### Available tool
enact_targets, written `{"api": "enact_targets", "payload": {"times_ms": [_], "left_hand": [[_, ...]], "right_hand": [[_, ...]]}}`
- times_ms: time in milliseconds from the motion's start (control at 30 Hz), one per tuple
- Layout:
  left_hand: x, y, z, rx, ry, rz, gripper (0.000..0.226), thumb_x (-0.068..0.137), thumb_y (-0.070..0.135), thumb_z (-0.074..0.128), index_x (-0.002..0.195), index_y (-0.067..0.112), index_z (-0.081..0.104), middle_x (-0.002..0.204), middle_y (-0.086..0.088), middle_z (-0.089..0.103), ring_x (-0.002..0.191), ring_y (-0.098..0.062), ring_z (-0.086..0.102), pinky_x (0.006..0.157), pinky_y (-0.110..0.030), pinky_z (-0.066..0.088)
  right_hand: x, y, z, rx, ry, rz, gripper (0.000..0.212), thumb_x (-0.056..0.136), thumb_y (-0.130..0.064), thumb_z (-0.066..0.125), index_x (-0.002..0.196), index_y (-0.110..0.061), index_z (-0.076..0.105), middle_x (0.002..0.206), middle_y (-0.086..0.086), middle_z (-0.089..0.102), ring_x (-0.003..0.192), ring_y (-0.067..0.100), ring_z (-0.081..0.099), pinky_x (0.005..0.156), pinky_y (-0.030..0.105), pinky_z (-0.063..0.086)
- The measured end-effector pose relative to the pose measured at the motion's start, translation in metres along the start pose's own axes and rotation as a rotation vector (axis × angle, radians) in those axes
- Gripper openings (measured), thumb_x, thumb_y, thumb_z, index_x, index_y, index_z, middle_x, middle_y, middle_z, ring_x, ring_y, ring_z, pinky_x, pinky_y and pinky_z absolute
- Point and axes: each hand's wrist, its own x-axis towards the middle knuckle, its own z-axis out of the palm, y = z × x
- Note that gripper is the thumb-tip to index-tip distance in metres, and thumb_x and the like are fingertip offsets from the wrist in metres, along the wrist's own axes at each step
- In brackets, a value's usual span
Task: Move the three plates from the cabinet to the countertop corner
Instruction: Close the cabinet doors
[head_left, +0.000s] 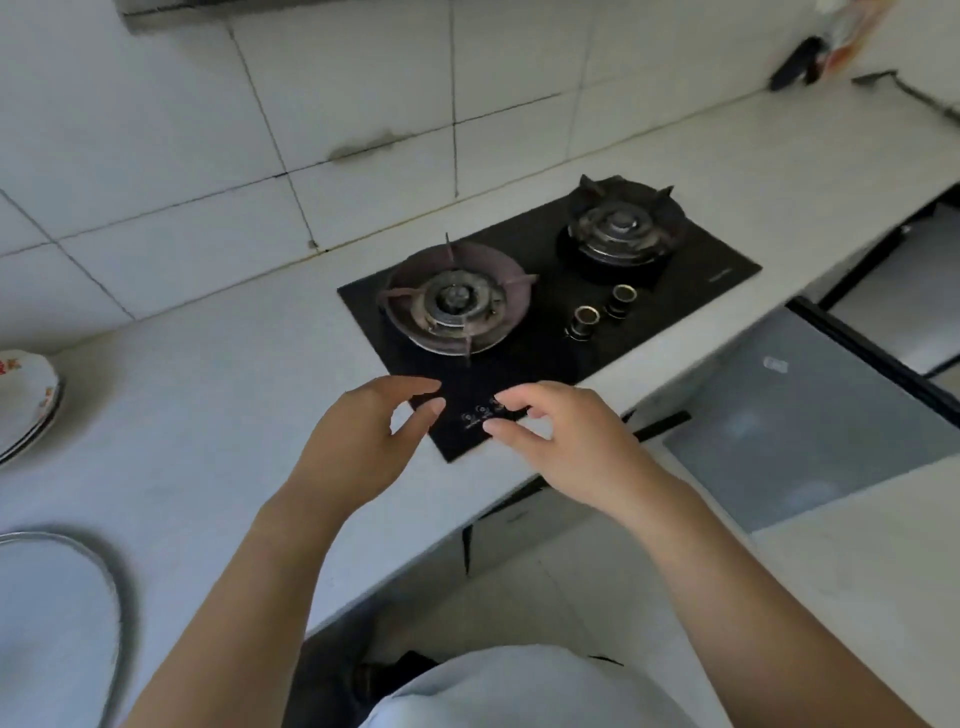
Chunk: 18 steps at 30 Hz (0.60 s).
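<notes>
A stack of white plates (28, 402) with a red and orange pattern stands on the white countertop (208, 415) at the far left edge of the view, against the tiled wall. My left hand (363, 441) and my right hand (566, 441) hover side by side over the front of the black gas hob (545, 322). Both hands hold nothing and their fingers are loosely curled. An open cabinet door (810, 415) with a grey panel hangs below the counter at the right; the inside of the cabinet is hidden.
The hob has two burners and two knobs (602, 309). A round metal-rimmed basin (62, 613) sits at the lower left. A dark object (795, 65) lies at the far right back of the counter. The floor below is pale tile.
</notes>
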Motion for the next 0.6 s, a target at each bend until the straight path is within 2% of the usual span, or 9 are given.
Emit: {"api": "enact_targets", "payload": {"times_ms": [133,267,433,500,600], "left_hand": [[0.010,0.070,0.054,-0.011,-0.121,0.151,0.033,0.090,0.039,0.052,0.122,0.030,0.059,0.125,0.009,0.060,0.111,-0.009,0.055,0.085,-0.018,0.037],[0.029,0.149,0.108,-0.024,-0.260,0.314,0.033,0.092,0.038,0.051,0.123,0.032,0.057,0.128,0.010,0.057,0.115,-0.009,0.053,0.089,-0.019,0.037],[0.046,0.253,0.169,-0.023,-0.365,0.546,0.032,0.092,0.036,0.051,0.123,0.030,0.058,0.124,0.010,0.061,0.112,-0.009,0.055,0.088,-0.018,0.037],[0.051,0.285,0.193,-0.013,-0.420,0.620,0.032,0.093,0.035,0.050,0.123,0.031,0.058,0.125,0.010,0.060,0.114,-0.008,0.053,0.088,-0.016,0.035],[0.059,0.318,0.223,0.016,-0.486,0.683,0.032,0.093,0.035,0.049,0.124,0.031,0.058,0.118,0.015,0.060,0.110,-0.001,0.051,0.078,-0.006,0.026]], "right_hand": [[-0.055,0.069,-0.053,-0.002,0.117,0.118,0.043,0.086,-0.050,0.053,0.123,-0.026,0.057,0.119,-0.012,0.060,0.109,0.006,0.054,0.091,0.025,0.044],[-0.120,0.137,-0.105,0.034,0.311,0.278,0.040,0.085,-0.049,0.056,0.118,-0.026,0.060,0.116,-0.010,0.063,0.106,0.009,0.057,0.091,0.029,0.046],[-0.196,0.204,-0.150,0.060,0.543,0.514,0.031,0.086,-0.043,0.058,0.111,-0.026,0.062,0.110,-0.013,0.063,0.093,0.003,0.056,0.072,0.010,0.037],[-0.213,0.226,-0.158,0.080,0.617,0.586,0.030,0.086,-0.043,0.058,0.110,-0.027,0.063,0.109,-0.014,0.064,0.092,0.003,0.057,0.070,0.007,0.037],[-0.223,0.252,-0.166,0.108,0.679,0.658,0.029,0.085,-0.043,0.059,0.109,-0.029,0.063,0.106,-0.017,0.063,0.090,0.001,0.057,0.071,0.005,0.036]]}}
